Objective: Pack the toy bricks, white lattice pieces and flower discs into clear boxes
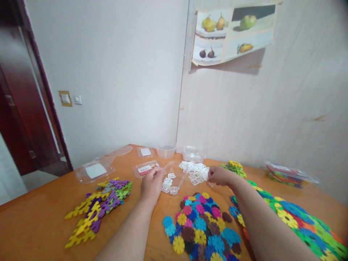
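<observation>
My left hand is closed on the left rim of a clear plastic container. A few white window-shaped plastic pieces lie inside it. To the right, a pile of white plastic pieces is spread on the table. My right hand is at the right edge of this pile, fingers pinched together; what they hold is hidden. In front of both hands sits a heap of small coloured notched discs.
Yellow, purple and green interlocking pieces lie at left. Larger coloured discs cover the right side. Clear lids, a round tub, an upright clear box and a filled clear box stand along the back by the wall.
</observation>
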